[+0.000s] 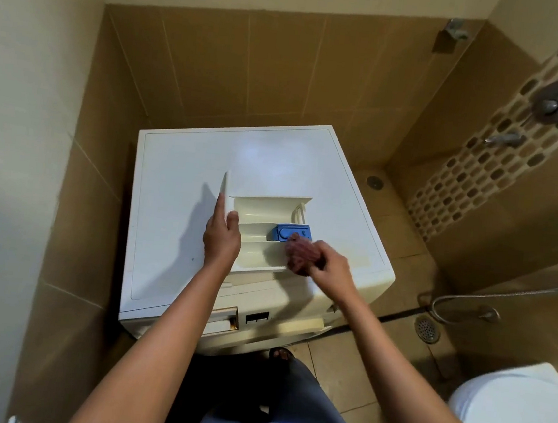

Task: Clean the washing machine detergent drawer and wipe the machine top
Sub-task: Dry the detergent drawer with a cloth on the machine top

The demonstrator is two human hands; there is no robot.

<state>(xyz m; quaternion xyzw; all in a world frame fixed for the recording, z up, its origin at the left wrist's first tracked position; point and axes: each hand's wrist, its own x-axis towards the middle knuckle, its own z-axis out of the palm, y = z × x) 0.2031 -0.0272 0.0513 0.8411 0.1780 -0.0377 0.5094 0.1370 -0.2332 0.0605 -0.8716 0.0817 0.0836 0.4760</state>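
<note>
Detergent drawer [264,206] on machine top [179,166], left grip [221,236] pinching its front, right grip [330,266] clutching reddish cloth [300,253]

We see a white washing machine [179,166]. On the machine are a cream drawer [264,206] with a blue insert [287,233] and a maroon cloth [300,253]. Right of the machine, a brown-and-beige mosaic strip [482,163] crosses tan wall tiles [251,70].

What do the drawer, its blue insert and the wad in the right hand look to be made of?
Drawer: rigid moulded plastic, cream, slightly glossy; thin straight walls and partitions. Blue insert: hard plastic too, matte, with moulded round details. Wad in the right hand: soft maroon textile, probably knitted or terry cloth; nubby surface, bunches up. Blur leaves the weave open.
</note>
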